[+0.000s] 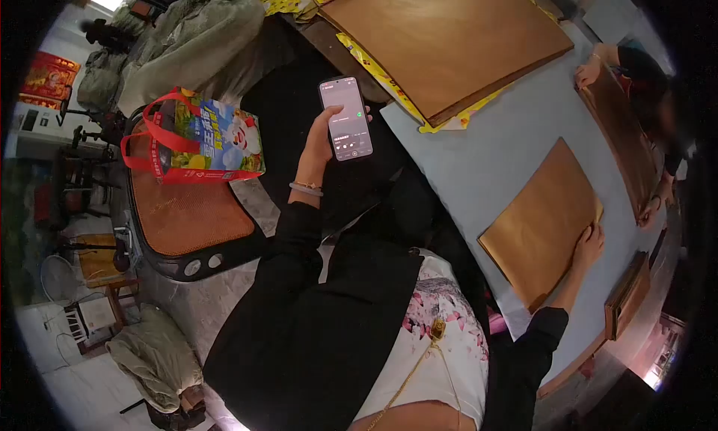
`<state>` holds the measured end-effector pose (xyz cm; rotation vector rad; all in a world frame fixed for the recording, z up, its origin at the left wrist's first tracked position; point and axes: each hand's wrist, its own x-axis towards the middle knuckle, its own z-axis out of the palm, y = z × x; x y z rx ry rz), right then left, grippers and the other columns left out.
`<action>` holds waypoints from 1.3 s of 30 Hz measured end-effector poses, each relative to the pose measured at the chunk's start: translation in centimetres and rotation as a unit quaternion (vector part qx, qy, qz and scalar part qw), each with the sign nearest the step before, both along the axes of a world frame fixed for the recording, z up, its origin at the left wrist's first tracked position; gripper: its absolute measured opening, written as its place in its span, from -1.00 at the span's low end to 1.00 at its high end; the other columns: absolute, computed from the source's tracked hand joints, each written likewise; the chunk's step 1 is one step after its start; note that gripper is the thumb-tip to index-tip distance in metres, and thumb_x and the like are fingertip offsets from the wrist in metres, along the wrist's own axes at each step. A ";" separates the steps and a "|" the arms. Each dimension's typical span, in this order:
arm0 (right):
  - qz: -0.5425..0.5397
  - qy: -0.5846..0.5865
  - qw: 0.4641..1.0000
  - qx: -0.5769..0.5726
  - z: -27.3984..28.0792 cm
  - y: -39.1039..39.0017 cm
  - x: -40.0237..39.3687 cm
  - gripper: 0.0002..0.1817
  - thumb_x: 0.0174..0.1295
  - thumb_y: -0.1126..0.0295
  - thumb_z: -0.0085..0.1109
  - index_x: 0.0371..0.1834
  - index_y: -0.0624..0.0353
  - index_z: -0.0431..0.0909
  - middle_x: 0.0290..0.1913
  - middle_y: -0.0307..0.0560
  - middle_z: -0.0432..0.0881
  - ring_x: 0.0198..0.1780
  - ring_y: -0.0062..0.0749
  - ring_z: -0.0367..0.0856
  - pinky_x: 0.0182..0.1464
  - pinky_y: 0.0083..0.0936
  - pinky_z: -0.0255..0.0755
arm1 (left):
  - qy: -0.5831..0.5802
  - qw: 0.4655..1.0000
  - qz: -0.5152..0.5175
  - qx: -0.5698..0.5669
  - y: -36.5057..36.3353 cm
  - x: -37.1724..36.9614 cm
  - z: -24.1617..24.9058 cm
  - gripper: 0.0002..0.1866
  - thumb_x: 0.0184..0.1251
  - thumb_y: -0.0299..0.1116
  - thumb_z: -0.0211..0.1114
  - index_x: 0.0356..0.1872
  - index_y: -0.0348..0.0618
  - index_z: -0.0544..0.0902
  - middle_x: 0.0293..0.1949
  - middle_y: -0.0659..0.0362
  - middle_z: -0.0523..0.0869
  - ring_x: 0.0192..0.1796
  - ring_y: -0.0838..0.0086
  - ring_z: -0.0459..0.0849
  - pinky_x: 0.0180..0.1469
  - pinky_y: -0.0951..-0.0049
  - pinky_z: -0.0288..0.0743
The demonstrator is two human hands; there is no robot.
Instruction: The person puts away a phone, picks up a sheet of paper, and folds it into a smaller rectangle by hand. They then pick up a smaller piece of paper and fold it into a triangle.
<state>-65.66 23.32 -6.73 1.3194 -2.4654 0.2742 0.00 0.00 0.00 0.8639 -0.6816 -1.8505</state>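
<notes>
My left hand (321, 135) is closed around a smartphone (346, 124) with a lit screen, the thumb lying over its face and fingertips showing at the far edge. A hair tie and a thin bracelet circle that wrist. On the right, my right hand (589, 245) rests on the edge of a small stack of brown paper sheets (542, 221), which lies on a pale blue-grey table (456, 173). Its fingers are stretched out along the stack's side; whether any grip the underside is hidden.
A large brown paper stack (449, 46) lies on yellow printed wrapping (467, 117). Across the table a co-worker's hands (588, 73) hold another brown stack (617, 143). A colourful shopping bag (217, 139) sits on an orange-brown chair seat (187, 221) to the left.
</notes>
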 end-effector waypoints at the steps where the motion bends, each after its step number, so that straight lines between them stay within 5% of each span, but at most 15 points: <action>1: -0.013 0.004 1.000 0.019 0.3 -0.1 0.2 -0.56 0.43 0.05 -0.19 0.23 -0.02 0.44 0.29 -0.17 0.39 0.23 -0.11 0.37 0.23 -0.18 0.29 | 0.008 1.000 -0.010 -0.010 0.0 0.1 -0.1 -0.37 0.23 -0.24 0.08 0.29 -0.37 0.26 0.16 -0.17 0.51 0.17 0.04 0.55 0.19 0.10 0.46; 6: -0.016 0.018 0.999 0.033 0.4 0.0 0.2 -0.57 0.45 0.05 -0.23 0.23 -0.05 0.45 0.28 -0.17 0.39 0.23 -0.14 0.37 0.22 -0.24 0.32 | 0.017 0.998 -0.028 -0.055 0.1 0.1 -0.2 -0.38 0.18 -0.33 0.06 0.28 -0.40 0.27 0.13 -0.16 0.54 0.15 0.06 0.57 0.17 0.13 0.48; 15: -0.002 0.050 0.999 -0.009 -0.3 0.0 -0.1 -0.60 0.42 0.10 -0.14 0.20 -0.02 0.48 0.25 -0.18 0.44 0.15 -0.09 0.44 0.15 -0.21 0.37 | 0.075 0.997 0.032 -0.008 0.4 -0.7 1.2 -0.39 0.41 0.03 -0.02 0.24 -0.32 0.35 0.03 -0.19 0.58 0.07 -0.05 0.59 0.12 0.06 0.49; 18: -0.001 0.052 0.999 -0.003 -0.6 0.0 -0.5 -0.60 0.42 0.10 -0.14 0.20 -0.01 0.48 0.25 -0.17 0.45 0.15 -0.08 0.44 0.15 -0.21 0.37 | 0.141 0.986 0.084 0.000 0.5 -0.9 0.6 -0.32 0.41 0.16 -0.07 0.26 -0.27 0.34 0.08 -0.18 0.53 0.10 -0.04 0.55 0.13 0.03 0.47; 21: 0.009 0.073 0.997 0.004 -0.9 0.1 -1.2 -0.60 0.42 0.11 -0.13 0.20 -0.02 0.47 0.24 -0.17 0.45 0.14 -0.09 0.45 0.15 -0.22 0.37 | 0.432 0.901 0.041 0.018 0.7 -1.0 -0.4 -0.25 0.40 0.24 -0.13 0.29 -0.26 0.30 0.17 -0.14 0.42 0.18 0.06 0.45 0.22 0.08 0.38; 24: 0.011 0.062 0.998 -0.013 -1.1 0.1 -1.3 -0.61 0.42 0.11 -0.13 0.20 -0.05 0.47 0.23 -0.18 0.46 0.15 -0.10 0.45 0.15 -0.23 0.37 | 0.458 0.887 0.065 0.003 1.1 -1.3 0.0 -0.24 0.39 0.26 -0.12 0.29 -0.25 0.30 0.16 -0.16 0.42 0.19 0.05 0.44 0.24 0.09 0.36; 34: -0.007 0.031 1.000 0.001 -0.3 0.0 -0.3 -0.60 0.42 0.09 -0.14 0.22 -0.08 0.46 0.24 -0.17 0.45 0.19 -0.09 0.41 0.20 -0.22 0.32 | 0.393 0.919 0.027 -0.021 1.6 -1.6 1.3 -0.22 0.33 0.32 -0.08 0.25 -0.22 0.35 0.06 -0.18 0.48 0.10 0.03 0.48 0.21 0.10 0.40; 39: -0.008 0.013 1.000 0.006 -0.7 -0.1 -0.8 -0.60 0.42 0.10 -0.14 0.22 -0.06 0.46 0.27 -0.16 0.42 0.22 -0.10 0.38 0.22 -0.23 0.30 | 0.330 0.938 0.110 0.007 1.1 -2.0 1.0 -0.21 0.23 0.37 0.01 0.17 -0.17 0.41 -0.02 -0.06 0.49 0.03 0.10 0.48 0.14 0.12 0.45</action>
